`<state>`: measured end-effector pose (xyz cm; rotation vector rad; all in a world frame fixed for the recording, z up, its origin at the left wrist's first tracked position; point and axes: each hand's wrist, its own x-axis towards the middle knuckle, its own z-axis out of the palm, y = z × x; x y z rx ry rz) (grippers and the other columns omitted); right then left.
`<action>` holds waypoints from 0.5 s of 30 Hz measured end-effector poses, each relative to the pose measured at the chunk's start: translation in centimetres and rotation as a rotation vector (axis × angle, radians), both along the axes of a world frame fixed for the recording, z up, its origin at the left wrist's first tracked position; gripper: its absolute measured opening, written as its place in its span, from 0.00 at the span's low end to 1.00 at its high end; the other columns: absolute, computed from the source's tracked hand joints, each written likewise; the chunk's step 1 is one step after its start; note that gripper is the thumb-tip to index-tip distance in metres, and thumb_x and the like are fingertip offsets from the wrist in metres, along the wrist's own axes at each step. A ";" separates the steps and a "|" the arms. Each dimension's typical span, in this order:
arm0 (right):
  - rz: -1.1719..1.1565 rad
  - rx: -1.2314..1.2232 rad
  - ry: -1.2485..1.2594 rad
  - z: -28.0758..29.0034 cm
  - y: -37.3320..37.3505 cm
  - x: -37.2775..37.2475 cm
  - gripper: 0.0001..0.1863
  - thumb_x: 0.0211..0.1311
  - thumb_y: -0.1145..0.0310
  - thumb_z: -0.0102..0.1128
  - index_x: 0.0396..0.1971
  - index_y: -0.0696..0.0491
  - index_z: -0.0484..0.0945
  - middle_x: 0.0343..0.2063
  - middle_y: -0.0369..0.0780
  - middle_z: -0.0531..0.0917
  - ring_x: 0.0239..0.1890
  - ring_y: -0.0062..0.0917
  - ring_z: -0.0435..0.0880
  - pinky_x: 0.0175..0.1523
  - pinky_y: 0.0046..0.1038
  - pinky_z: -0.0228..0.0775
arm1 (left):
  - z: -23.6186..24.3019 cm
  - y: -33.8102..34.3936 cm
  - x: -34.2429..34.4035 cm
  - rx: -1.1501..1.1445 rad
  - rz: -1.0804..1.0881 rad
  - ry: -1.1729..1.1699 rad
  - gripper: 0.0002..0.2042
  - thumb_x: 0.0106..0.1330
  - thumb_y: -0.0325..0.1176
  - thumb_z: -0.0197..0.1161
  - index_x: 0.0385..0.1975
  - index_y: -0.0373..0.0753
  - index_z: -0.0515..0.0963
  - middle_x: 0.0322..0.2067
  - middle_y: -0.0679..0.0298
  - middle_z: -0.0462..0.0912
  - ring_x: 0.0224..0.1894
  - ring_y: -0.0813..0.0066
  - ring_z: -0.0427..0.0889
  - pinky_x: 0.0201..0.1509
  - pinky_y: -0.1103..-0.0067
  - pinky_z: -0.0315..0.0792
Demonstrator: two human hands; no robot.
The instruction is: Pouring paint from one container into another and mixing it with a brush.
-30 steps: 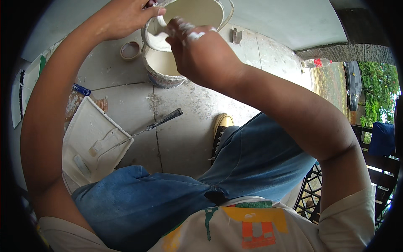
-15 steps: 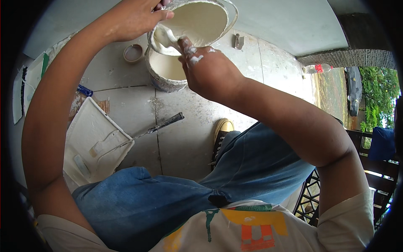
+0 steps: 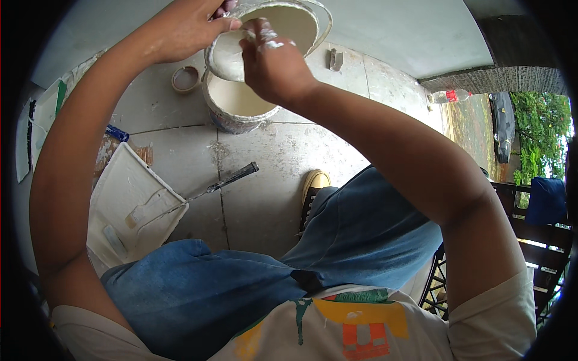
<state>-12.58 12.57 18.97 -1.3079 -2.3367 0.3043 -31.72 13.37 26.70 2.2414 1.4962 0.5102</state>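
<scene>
Fingers of the left hand (image 3: 195, 30) clasp the far-left rim of the upper bucket (image 3: 289, 27), thumb on the near side of the lip; those of the right hand (image 3: 274, 69) are curled and smeared white, tucked inside its mouth, and whether they pinch anything there I cannot tell; the upper bucket is tipped, mouth toward the wearer, above the lower bucket (image 3: 227, 122), though whether the two touch is unclear; it looks like stiff plastic, probably light if little is left in it, and unlikely to break; its inner coating (image 3: 227, 57) looks wet and thick, so the wall would likely be slippery and the crusted rim the surer hold; the wire-like handle (image 3: 329, 27), at the right, probably swings loose and would steady the tilt poorly; the lower bucket, upright on the floor (image 3: 271, 150) and holding something pale, is likely the heavier, best taken by opposite sides of its rim; just left of it lies a tape roll (image 3: 175, 84); nearer the wearer is a pale tray (image 3: 117, 189), a tool (image 3: 235, 176) across its edge, dark grip over the floor; farther right, a clear bottle (image 3: 442, 97) lies on its side.
</scene>
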 end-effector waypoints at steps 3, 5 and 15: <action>0.087 -0.025 -0.054 -1.1 -0.2 0.4 0.18 0.72 0.64 0.48 0.55 0.58 0.68 0.34 0.57 0.84 0.35 0.56 0.84 0.43 0.49 0.77 | -0.6 -0.2 0.2 0.145 -0.033 0.080 0.16 0.65 0.37 0.62 0.43 0.30 0.71 0.40 0.43 0.79 0.43 0.49 0.81 0.46 0.62 0.74; 0.102 -0.040 -0.291 -1.8 0.4 1.0 0.19 0.72 0.64 0.48 0.58 0.56 0.69 0.35 0.56 0.84 0.38 0.53 0.85 0.44 0.47 0.78 | -0.3 -0.2 0.2 0.093 -0.014 0.072 0.16 0.66 0.37 0.62 0.43 0.30 0.71 0.40 0.42 0.79 0.43 0.48 0.81 0.46 0.62 0.74; -0.004 -0.118 -0.446 2.5 1.6 0.7 0.24 0.79 0.57 0.32 0.52 0.58 0.76 0.45 0.54 0.84 0.46 0.49 0.85 0.52 0.44 0.78 | -0.2 0.3 -0.1 0.027 -0.049 0.012 0.15 0.65 0.37 0.63 0.41 0.29 0.72 0.37 0.41 0.80 0.41 0.46 0.82 0.45 0.62 0.74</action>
